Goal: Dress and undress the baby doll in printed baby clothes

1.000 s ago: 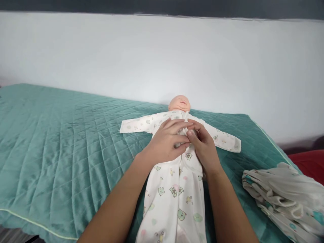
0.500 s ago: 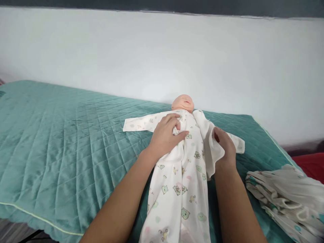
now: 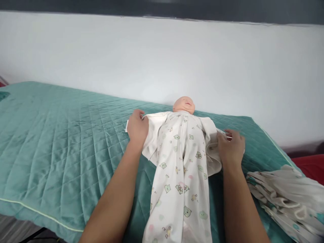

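A baby doll [image 3: 184, 104] lies on its back, its head toward the wall. It wears a white footed romper [image 3: 181, 182] printed with green bears, with a white baby shirt [image 3: 154, 135] spread open at both sides of the chest. My left hand [image 3: 138, 127] has its fingers curled on the shirt at the left sleeve, whose cuff shows past the hand. On the other side, my right hand [image 3: 231, 146] is closed on the right sleeve area, slightly blurred, and the folded front panel hangs beside it. My palms hide parts of both sleeves.
A green quilted cover [image 3: 76, 152] spreads under the doll and reaches the white wall [image 3: 101, 57]. Crumpled white printed cloth [image 3: 288, 199] lies at the right edge. Red fabric [image 3: 310, 167] shows beyond it, and grey floor [image 3: 12, 233] at lower left.
My left hand has moved from the doll's chest out to the left sleeve, and the shirt's left front is now folded open. My right hand has shifted slightly outward.
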`<state>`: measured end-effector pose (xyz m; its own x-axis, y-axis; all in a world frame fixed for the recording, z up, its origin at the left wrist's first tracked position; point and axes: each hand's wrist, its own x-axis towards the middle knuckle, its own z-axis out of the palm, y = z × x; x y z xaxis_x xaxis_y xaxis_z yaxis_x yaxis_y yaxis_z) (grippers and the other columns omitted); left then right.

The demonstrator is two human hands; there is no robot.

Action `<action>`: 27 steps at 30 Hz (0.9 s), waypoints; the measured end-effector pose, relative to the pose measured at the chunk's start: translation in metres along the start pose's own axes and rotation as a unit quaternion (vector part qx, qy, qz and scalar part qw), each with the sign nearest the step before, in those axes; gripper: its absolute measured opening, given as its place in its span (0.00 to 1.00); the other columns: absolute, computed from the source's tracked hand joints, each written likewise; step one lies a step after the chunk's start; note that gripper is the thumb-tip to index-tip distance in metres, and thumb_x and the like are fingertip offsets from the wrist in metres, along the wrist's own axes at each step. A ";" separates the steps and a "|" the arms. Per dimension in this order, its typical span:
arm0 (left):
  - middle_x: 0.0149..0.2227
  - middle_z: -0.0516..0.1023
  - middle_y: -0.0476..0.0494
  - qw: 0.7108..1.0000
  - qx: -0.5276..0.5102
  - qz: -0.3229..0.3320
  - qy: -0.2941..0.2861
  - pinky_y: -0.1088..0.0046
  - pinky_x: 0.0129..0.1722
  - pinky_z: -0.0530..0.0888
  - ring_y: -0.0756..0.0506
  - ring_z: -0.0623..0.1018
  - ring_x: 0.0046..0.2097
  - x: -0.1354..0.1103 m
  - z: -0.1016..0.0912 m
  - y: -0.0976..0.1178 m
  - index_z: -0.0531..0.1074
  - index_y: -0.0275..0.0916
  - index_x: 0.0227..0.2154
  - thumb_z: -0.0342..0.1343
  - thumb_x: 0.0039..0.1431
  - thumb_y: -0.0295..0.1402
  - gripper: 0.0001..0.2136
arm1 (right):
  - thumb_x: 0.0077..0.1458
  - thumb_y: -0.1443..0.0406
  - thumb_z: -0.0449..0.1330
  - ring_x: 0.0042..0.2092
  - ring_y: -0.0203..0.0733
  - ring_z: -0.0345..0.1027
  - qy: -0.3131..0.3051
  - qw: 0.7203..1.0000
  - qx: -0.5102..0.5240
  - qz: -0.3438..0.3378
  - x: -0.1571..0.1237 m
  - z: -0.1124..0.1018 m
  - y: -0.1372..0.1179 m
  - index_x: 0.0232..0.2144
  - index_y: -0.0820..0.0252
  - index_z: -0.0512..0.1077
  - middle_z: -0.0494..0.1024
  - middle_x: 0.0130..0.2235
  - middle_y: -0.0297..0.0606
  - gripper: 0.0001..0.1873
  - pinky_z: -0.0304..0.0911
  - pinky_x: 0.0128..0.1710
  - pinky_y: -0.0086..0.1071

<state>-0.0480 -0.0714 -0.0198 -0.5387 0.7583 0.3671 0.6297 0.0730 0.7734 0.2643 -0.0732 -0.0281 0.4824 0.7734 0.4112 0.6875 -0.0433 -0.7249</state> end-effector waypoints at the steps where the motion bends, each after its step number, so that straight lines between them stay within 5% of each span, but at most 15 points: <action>1: 0.40 0.78 0.42 0.998 0.034 0.045 -0.007 0.61 0.46 0.71 0.39 0.75 0.45 0.000 0.005 0.000 0.73 0.40 0.43 0.52 0.61 0.30 0.09 | 0.52 0.56 0.60 0.49 0.57 0.67 0.003 0.999 -0.024 -0.049 0.000 0.004 0.002 0.44 0.60 0.75 0.75 0.46 0.50 0.19 0.60 0.55 0.54; 4: 0.50 0.78 0.38 0.973 0.053 0.199 -0.104 0.57 0.58 0.66 0.37 0.72 0.56 -0.002 0.025 0.007 0.75 0.40 0.48 0.51 0.66 0.35 0.13 | 0.58 0.53 0.58 0.60 0.61 0.61 -0.022 0.985 -0.048 -0.165 -0.004 0.020 0.000 0.49 0.62 0.74 0.74 0.54 0.56 0.24 0.50 0.64 0.57; 6: 0.54 0.78 0.39 0.956 0.036 0.244 -0.160 0.58 0.60 0.65 0.38 0.72 0.57 -0.003 0.036 0.012 0.74 0.41 0.53 0.49 0.68 0.39 0.16 | 0.59 0.53 0.57 0.61 0.59 0.62 -0.052 0.979 -0.044 -0.191 -0.005 0.030 -0.003 0.52 0.61 0.72 0.74 0.56 0.54 0.24 0.50 0.64 0.56; 12: 0.54 0.78 0.37 0.956 0.128 0.209 -0.160 0.54 0.58 0.66 0.35 0.74 0.57 0.005 0.048 0.013 0.73 0.43 0.55 0.46 0.70 0.40 0.17 | 0.62 0.60 0.53 0.53 0.58 0.67 -0.061 0.983 -0.106 -0.133 -0.002 0.041 -0.011 0.55 0.58 0.74 0.77 0.54 0.51 0.22 0.56 0.57 0.52; 18: 0.52 0.78 0.36 0.948 0.217 0.167 -0.161 0.62 0.52 0.70 0.38 0.77 0.52 0.007 0.052 0.022 0.73 0.41 0.53 0.44 0.68 0.30 0.16 | 0.67 0.62 0.45 0.53 0.55 0.66 -0.091 0.962 -0.226 -0.122 0.003 0.040 -0.027 0.55 0.57 0.74 0.76 0.53 0.50 0.23 0.57 0.51 0.44; 24: 0.47 0.80 0.34 0.950 0.230 0.108 -0.180 0.60 0.47 0.73 0.37 0.78 0.48 0.030 0.036 0.006 0.75 0.37 0.47 0.46 0.67 0.27 0.14 | 0.64 0.65 0.48 0.49 0.53 0.71 -0.162 0.954 -0.241 -0.068 0.042 0.019 -0.010 0.54 0.58 0.76 0.78 0.51 0.51 0.22 0.62 0.45 0.40; 27: 0.48 0.80 0.33 0.952 0.230 0.100 -0.178 0.58 0.48 0.74 0.36 0.78 0.48 0.033 0.025 -0.004 0.73 0.36 0.53 0.46 0.66 0.26 0.16 | 0.60 0.66 0.52 0.44 0.52 0.72 -0.203 0.948 -0.240 -0.045 0.055 0.007 -0.002 0.47 0.59 0.81 0.81 0.47 0.51 0.20 0.63 0.41 0.40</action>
<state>-0.0544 -0.0305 -0.0241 -0.2097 0.9521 0.2225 0.9222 0.1169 0.3687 0.2862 -0.0263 -0.0080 0.2285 0.9630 0.1426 0.9308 -0.1732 -0.3218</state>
